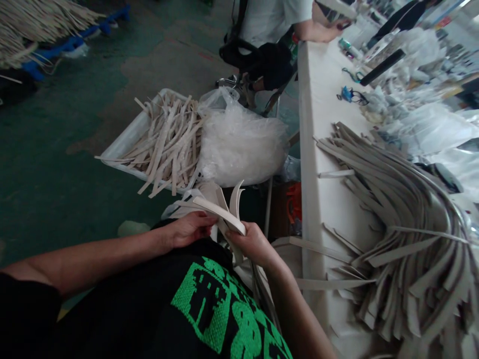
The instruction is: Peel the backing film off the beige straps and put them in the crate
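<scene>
Several flat beige strips (220, 212) are bunched between my two hands in front of my body, their ends fanning upward. My right hand (252, 243) is closed around the bunch, with the thumb laid over the strips. On the other side, my left hand (192, 228) pinches the strips with bent fingers. More strips hang down below my right hand along my side. Beyond my hands a white bin (125, 137) holds a loose heap of similar strips (170, 137).
A stuffed clear plastic bag (243, 139) sits beside the bin. To the right runs a white table (318, 85) carrying a large strip pile (415, 219) and plastic bags. A seated person (265, 30) works farther along it. A blue pallet (75, 45) bears more strips.
</scene>
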A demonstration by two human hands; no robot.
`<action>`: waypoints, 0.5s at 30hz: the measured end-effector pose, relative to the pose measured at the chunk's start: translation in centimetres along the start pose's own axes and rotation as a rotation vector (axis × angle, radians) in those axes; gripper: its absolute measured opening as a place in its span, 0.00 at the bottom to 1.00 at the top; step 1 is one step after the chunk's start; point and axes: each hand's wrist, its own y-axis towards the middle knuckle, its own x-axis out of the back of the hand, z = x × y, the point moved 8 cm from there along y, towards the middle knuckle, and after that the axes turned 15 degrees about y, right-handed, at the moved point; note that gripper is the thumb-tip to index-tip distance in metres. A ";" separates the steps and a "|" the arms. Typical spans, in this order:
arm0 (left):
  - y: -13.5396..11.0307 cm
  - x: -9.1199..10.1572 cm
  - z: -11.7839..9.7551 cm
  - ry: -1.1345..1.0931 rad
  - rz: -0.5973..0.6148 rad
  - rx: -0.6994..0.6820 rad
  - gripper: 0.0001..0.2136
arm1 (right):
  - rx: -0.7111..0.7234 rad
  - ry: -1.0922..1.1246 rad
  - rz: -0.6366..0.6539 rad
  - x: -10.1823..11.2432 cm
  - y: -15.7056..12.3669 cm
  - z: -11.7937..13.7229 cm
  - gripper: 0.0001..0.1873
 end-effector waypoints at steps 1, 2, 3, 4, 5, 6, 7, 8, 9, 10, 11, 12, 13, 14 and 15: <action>0.1 -0.5 0.0 -0.014 0.021 0.001 0.10 | 0.001 0.018 0.000 -0.2 0.5 0.1 0.11; 0.2 -0.7 -0.2 -0.029 0.030 -0.004 0.11 | -0.004 0.041 0.009 -0.4 0.9 0.1 0.11; 0.3 -0.7 -0.4 -0.046 0.029 -0.011 0.11 | -0.012 0.063 0.026 -0.6 1.1 0.0 0.12; 0.3 -0.6 -0.6 -0.060 0.022 -0.014 0.11 | -0.020 0.075 0.046 -0.6 1.1 -0.1 0.13; 0.3 -0.3 -0.6 -0.070 0.013 -0.012 0.11 | -0.025 0.073 0.063 -0.4 0.8 -0.2 0.15; 0.3 0.0 -0.7 -0.078 0.002 -0.011 0.12 | -0.024 0.056 0.074 -0.2 0.5 -0.2 0.15; 0.1 0.2 -0.6 -0.084 -0.005 -0.012 0.12 | -0.018 0.030 0.077 0.0 0.0 -0.2 0.15; 0.0 0.2 -0.5 -0.086 -0.004 -0.013 0.12 | -0.010 0.002 0.070 0.2 -0.3 -0.1 0.15; -0.2 0.0 -0.4 -0.082 0.008 -0.010 0.12 | -0.003 -0.023 0.054 0.3 -0.5 0.1 0.13; -0.3 -0.3 -0.1 -0.074 0.028 -0.005 0.11 | 0.005 -0.042 0.033 0.4 -0.6 0.3 0.12; -0.4 -0.8 0.0 -0.067 0.048 0.002 0.11 | 0.009 -0.051 0.014 0.3 -0.5 0.6 0.11; -0.4 -1.1 0.1 -0.062 0.062 0.006 0.11 | 0.009 -0.050 -0.002 0.2 -0.2 0.9 0.11; -0.4 -1.4 0.1 -0.061 0.065 0.008 0.11 | 0.006 -0.042 -0.013 0.1 0.1 1.1 0.11; -0.3 -1.5 0.0 -0.063 0.055 0.003 0.11 | 0.003 -0.030 -0.018 0.1 0.3 1.2 0.11; -0.1 -1.3 -0.3 -0.067 0.035 -0.008 0.11 | 0.003 -0.018 -0.017 0.1 0.5 1.2 0.12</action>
